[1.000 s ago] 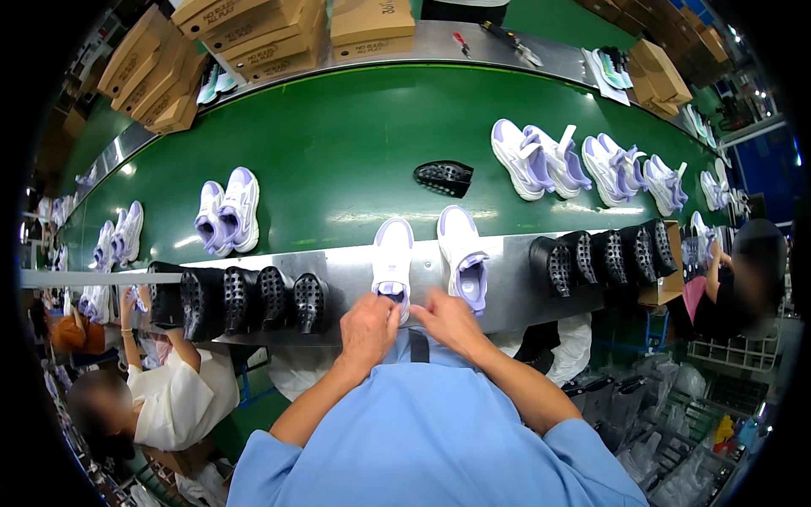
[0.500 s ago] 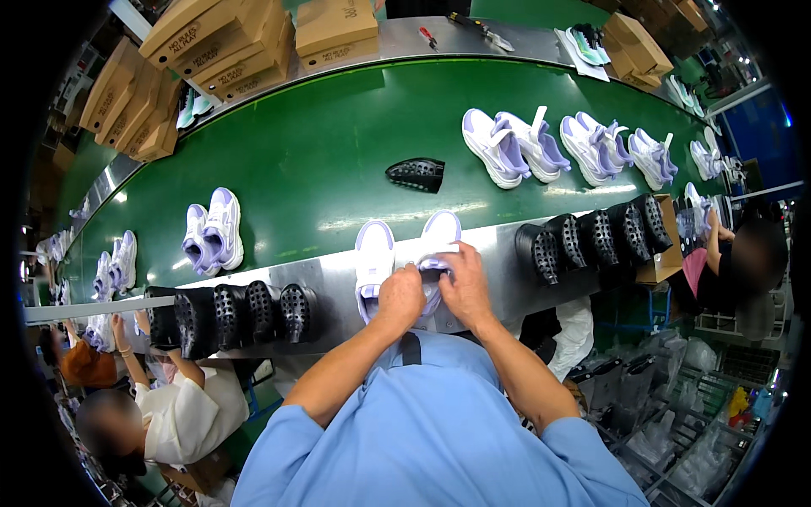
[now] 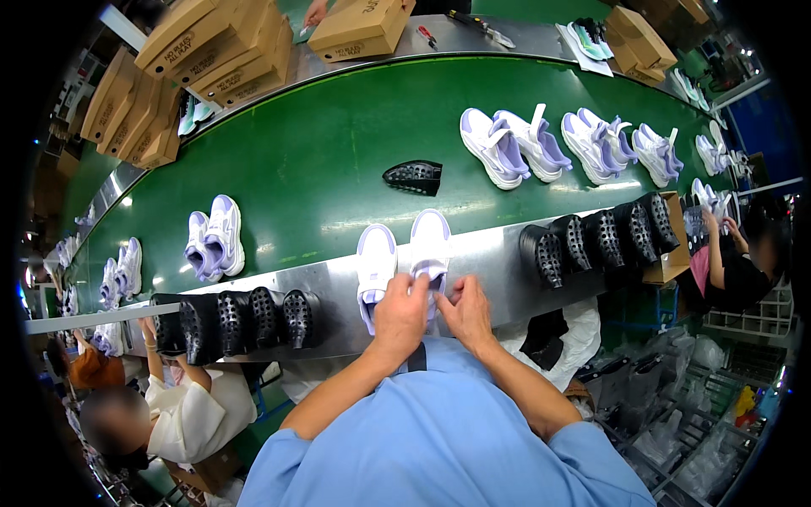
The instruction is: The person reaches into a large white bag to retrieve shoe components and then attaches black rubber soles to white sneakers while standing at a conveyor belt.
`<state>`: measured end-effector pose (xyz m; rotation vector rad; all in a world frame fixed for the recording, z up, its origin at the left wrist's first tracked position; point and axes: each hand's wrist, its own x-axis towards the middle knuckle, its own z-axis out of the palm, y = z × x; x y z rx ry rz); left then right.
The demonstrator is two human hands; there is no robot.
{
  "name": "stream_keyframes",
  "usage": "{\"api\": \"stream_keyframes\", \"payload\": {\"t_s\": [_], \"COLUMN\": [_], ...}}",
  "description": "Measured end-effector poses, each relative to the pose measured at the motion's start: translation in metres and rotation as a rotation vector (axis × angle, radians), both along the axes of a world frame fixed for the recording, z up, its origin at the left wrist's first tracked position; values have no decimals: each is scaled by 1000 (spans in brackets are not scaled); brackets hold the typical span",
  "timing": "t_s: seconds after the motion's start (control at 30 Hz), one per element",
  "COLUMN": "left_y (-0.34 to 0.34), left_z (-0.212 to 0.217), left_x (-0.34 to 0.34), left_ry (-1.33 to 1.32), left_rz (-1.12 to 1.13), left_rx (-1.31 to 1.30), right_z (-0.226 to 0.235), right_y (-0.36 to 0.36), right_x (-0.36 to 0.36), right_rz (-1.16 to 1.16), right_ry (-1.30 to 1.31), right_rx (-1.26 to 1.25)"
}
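Note:
A pair of white and lilac sneakers stands in front of me on the metal ledge, toes pointing away: the left sneaker point(image 3: 376, 253) and the right sneaker point(image 3: 430, 237). My left hand point(image 3: 400, 316) is closed at the opening of the right sneaker, its fingers gripping the upper near the tongue. On the other side of that opening, my right hand point(image 3: 467, 313) has its fingers curled with the thumb toward the collar; what lies between them is too small to make out. Beyond the pair, a black studded shoe-shaped form point(image 3: 412, 177) lies on the green belt point(image 3: 321, 144).
Black forms line the metal edge at left point(image 3: 239, 321) and right point(image 3: 601, 239). More sneaker pairs stand on the belt at left point(image 3: 214, 237) and far right point(image 3: 513, 148). Shoeboxes point(image 3: 359, 29), pliers point(image 3: 481, 28) and a co-worker's hand are across it. Other people work at both sides.
My right hand has moved down from the right sneaker's upper to its collar side. My left hand has shifted slightly. The right sneaker has moved left. Across the belt, a shoebox has turned beside a co-worker's hand.

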<state>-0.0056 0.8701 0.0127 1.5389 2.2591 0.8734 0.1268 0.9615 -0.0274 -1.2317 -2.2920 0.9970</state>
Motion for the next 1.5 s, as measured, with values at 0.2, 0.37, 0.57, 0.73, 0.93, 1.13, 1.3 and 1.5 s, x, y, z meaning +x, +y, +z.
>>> {"api": "stream_keyframes", "payload": {"t_s": [0.2, 0.37, 0.57, 0.73, 0.93, 1.13, 1.3, 1.5], "left_y": [30, 18, 26, -22, 0, 1, 5, 4], "left_z": [-14, -36, -35, -9, -27, -36, -44, -50], "left_x": [-10, -23, -25, -1, 12, 15, 16, 18], "left_ry": [304, 361, 377, 172, -170, -92, -188, -137], "left_rz": [-205, -430, -496, -221, 333, 383, 484, 453], "left_rx": [99, 112, 25, 192, -281, -154, -148, -111], "right_z": [-34, -48, -47, -35, -37, -47, -49, -50], "right_y": [-10, -14, -12, -17, -35, -40, -40, -31], "right_x": [-11, -5, -14, -13, -15, -17, -18, -14], "right_rz": [-71, -27, 73, 50, -4, 0, -28, 31], "right_ry": [-24, -28, -85, -72, 113, 180, 229, 190], "right_rx": [-318, -223, -109, -205, -329, -431, -484, -437]}}
